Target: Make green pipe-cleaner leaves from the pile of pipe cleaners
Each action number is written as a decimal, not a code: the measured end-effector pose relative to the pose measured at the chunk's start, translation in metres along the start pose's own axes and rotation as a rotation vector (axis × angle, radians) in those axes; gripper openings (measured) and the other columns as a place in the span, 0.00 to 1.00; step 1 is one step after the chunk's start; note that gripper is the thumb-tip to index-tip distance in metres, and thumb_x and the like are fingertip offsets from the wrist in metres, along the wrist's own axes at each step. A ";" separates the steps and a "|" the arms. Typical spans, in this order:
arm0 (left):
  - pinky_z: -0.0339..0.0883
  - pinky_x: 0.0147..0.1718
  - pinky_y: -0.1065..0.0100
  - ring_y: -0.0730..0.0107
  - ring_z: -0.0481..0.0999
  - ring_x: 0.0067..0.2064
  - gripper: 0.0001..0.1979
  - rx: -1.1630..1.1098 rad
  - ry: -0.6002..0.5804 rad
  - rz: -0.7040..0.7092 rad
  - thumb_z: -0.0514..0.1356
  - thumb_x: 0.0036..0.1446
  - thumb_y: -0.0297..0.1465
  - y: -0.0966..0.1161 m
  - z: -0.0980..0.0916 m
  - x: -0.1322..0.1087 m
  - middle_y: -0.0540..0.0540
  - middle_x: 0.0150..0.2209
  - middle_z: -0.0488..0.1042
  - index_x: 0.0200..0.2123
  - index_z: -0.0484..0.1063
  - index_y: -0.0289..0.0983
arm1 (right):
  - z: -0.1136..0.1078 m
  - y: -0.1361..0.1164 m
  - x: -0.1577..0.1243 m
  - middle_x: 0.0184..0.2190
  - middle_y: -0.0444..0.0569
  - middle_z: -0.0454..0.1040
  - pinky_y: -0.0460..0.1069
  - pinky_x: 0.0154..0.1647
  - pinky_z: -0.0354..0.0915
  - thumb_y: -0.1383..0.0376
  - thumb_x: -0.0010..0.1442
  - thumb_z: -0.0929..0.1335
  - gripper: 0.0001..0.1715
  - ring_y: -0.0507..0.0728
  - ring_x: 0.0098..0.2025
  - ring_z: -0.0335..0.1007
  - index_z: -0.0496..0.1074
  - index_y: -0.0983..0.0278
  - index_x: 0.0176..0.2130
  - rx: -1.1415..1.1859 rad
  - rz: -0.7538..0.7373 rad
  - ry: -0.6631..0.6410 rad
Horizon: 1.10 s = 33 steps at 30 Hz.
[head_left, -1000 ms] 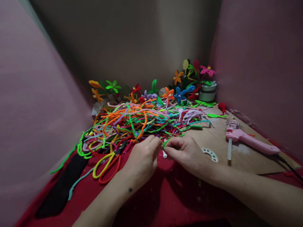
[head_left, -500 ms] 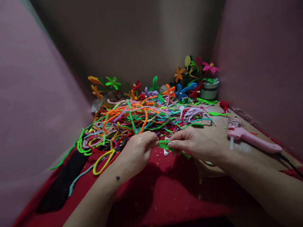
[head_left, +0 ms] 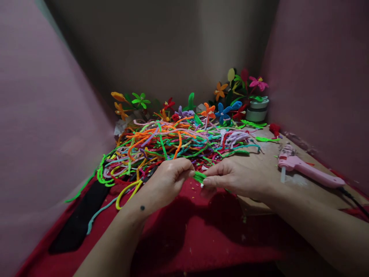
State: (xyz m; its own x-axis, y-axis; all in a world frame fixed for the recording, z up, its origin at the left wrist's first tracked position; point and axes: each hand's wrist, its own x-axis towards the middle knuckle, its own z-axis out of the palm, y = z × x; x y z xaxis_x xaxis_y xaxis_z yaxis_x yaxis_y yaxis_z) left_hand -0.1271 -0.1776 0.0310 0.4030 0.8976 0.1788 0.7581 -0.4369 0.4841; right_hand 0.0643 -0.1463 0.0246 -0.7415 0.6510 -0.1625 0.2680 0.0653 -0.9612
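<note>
Between my hands is a short green pipe cleaner piece (head_left: 199,177), looped or folded. My left hand (head_left: 175,175) pinches its left end between thumb and fingers. The fingers of my right hand (head_left: 227,176) close on its right end, and their tips partly hide it. Just behind my hands lies a big tangled heap of pipe cleaners (head_left: 170,138) in many colours. Yellow-handled scissors (head_left: 122,194) lie beside my left forearm, partly covered by it.
A pink glue gun (head_left: 311,171) rests on a cardboard sheet (head_left: 265,154) at the right. Pipe cleaner flowers (head_left: 221,112) and a small pale pot (head_left: 256,109) stand along the back. A black strip (head_left: 77,219) lies left on the red cloth (head_left: 207,246).
Both hands remain at the green piece, with small finger shifts; less of it shows beside my right fingertips. The whole scene has slid slightly right in view.
</note>
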 end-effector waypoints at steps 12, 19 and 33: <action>0.57 0.24 0.75 0.78 0.62 0.24 0.10 -0.283 -0.014 -0.186 0.53 0.54 0.31 0.011 0.006 0.005 0.53 0.21 0.65 0.25 0.71 0.34 | 0.004 0.009 0.008 0.13 0.38 0.53 0.46 0.20 0.42 0.64 0.47 0.67 0.11 0.46 0.18 0.44 0.65 0.66 0.18 0.011 0.093 0.082; 0.50 0.15 0.77 0.81 0.57 0.16 0.10 -0.475 0.023 -0.355 0.53 0.54 0.33 0.018 0.012 0.005 0.56 0.15 0.60 0.25 0.67 0.34 | 0.014 0.024 0.013 0.14 0.37 0.51 0.46 0.21 0.42 0.63 0.47 0.67 0.16 0.45 0.19 0.42 0.60 0.66 0.15 0.208 0.016 0.159; 0.56 0.18 0.76 0.79 0.63 0.19 0.07 -0.727 0.036 -0.366 0.58 0.50 0.32 0.009 0.017 0.010 0.53 0.19 0.66 0.27 0.67 0.33 | 0.018 0.028 0.015 0.16 0.42 0.65 0.46 0.26 0.54 0.65 0.45 0.68 0.10 0.47 0.20 0.56 0.69 0.68 0.19 0.420 0.014 0.175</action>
State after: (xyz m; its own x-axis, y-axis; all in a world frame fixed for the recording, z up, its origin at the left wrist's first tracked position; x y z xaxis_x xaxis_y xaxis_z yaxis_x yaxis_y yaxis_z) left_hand -0.1075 -0.1740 0.0228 0.1680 0.9828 -0.0771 0.3115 0.0212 0.9500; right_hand 0.0493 -0.1481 -0.0084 -0.6150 0.7699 -0.1705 -0.0222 -0.2330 -0.9722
